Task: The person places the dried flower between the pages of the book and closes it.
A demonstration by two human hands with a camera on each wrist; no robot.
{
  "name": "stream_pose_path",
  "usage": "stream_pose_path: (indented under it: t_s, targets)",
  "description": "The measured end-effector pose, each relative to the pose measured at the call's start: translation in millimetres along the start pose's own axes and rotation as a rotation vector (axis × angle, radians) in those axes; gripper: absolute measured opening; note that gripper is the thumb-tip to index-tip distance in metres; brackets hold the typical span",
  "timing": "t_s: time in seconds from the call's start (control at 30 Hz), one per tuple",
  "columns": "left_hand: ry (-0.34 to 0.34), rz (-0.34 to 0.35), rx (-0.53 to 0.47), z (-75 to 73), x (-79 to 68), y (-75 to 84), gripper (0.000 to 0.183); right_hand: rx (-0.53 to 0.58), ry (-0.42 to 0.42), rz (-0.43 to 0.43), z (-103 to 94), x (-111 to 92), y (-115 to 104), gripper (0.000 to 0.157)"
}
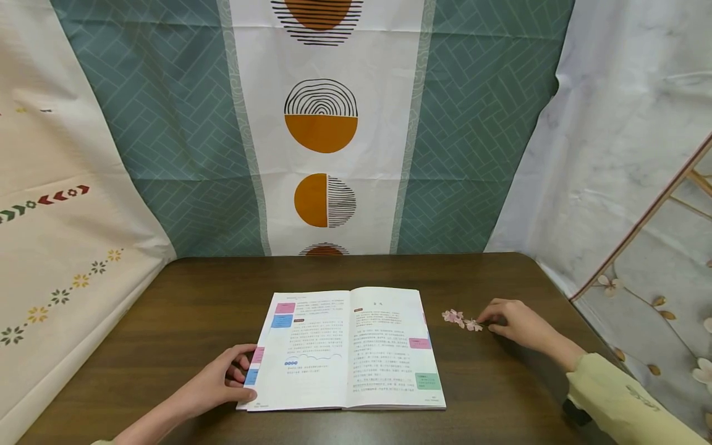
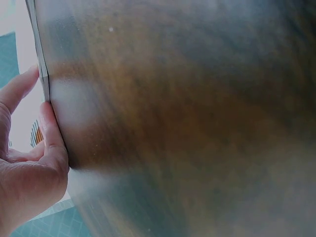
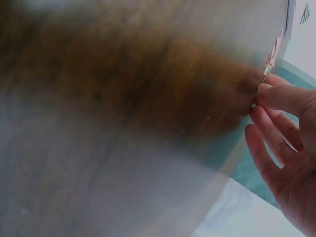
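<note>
An open book (image 1: 317,377) lies on the table, both pages printed with text and coloured boxes. My left hand (image 1: 221,380) holds its lower left edge, thumb on the page and the other fingers curled at the side; in the left wrist view the left hand (image 2: 37,168) has the book's edge (image 2: 43,79) between thumb and fingers. Right of the book, my right hand (image 1: 517,324) pinches the end of a pink flower-shaped piece (image 1: 453,317). Seen edge-on in the right wrist view, the thin flower piece (image 3: 271,57) sticks out from between thumb and forefinger of the right hand (image 3: 289,133).
The dark wooden table (image 1: 167,321) reaches back to a patterned curtain (image 1: 322,204). Light cloth hangs on the left (image 1: 72,235) and a marbled, flowered sheet (image 1: 623,154) on the right. A small black object (image 1: 576,413) shows beneath the right sleeve.
</note>
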State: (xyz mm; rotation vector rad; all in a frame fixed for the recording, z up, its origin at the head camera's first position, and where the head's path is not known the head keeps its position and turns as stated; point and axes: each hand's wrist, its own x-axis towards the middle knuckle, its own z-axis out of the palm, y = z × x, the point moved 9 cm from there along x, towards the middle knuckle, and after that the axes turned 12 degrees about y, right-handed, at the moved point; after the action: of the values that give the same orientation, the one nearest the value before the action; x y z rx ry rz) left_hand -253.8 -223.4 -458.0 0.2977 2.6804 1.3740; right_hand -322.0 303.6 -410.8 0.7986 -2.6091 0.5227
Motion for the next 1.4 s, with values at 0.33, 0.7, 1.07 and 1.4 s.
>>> stream_pose_path:
  t_s: [0.33,0.7,1.07,1.4]
  targets:
    - [-0.005,0.013,-0.02,-0.3,-1.5,2.6,0.084,-0.025,-0.026,-0.014,-0.4,1.7,4.6,0.022]
    - [-0.009,0.007,-0.018,0.2,-0.9,4.1,0.084,-0.01,-0.046,-0.017,-1.7,3.4,12.7,0.012]
    - [-0.006,0.005,-0.025,-0.6,-1.5,2.6,0.084,-0.05,-0.028,-0.008,-2.2,7.3,20.1,0.011]
    - [-0.01,0.003,-0.024,-0.1,-0.9,2.4,0.086,-0.062,-0.041,0.011,-1.5,9.0,22.3,0.011]
